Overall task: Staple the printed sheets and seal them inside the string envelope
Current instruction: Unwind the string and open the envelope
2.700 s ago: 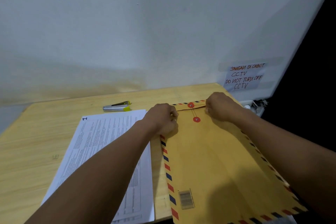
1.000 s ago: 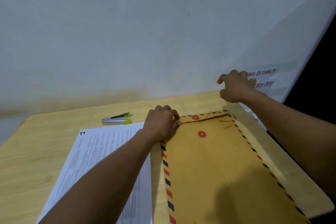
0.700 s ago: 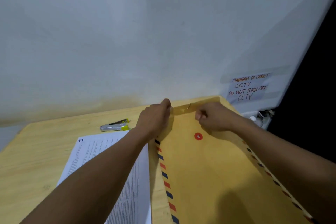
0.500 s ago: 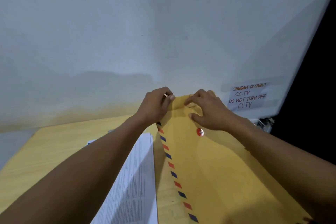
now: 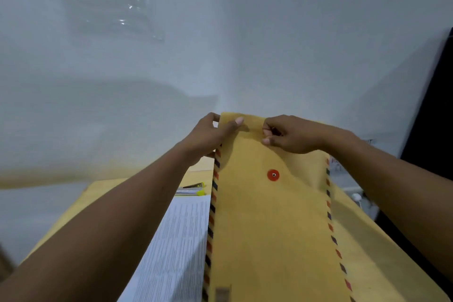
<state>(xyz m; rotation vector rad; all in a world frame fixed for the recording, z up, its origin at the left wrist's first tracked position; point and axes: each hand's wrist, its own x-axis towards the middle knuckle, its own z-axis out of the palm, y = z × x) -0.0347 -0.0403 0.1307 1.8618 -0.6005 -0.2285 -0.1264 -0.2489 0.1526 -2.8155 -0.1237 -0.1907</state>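
Note:
The brown string envelope (image 5: 269, 223) with red and blue striped edges is lifted and tilted up toward me, its red button (image 5: 273, 175) facing me. My left hand (image 5: 210, 137) pinches its top left corner, thumb on the front. My right hand (image 5: 291, 133) pinches the top edge at the middle right, at the flap. The printed sheets (image 5: 176, 247) lie flat on the table to the left of the envelope, partly under my left forearm. The silver stapler (image 5: 190, 190) with yellow tips lies beyond the sheets, mostly hidden by my arm.
The wooden table (image 5: 362, 240) ends at its right edge close beside the envelope. A white wall (image 5: 220, 44) rises right behind the table. White cables and a plug (image 5: 355, 196) sit past the right edge.
The string has been unwound and the flap opened. Both hands then raised the envelope's top end off the table toward me. The view has tilted upward.

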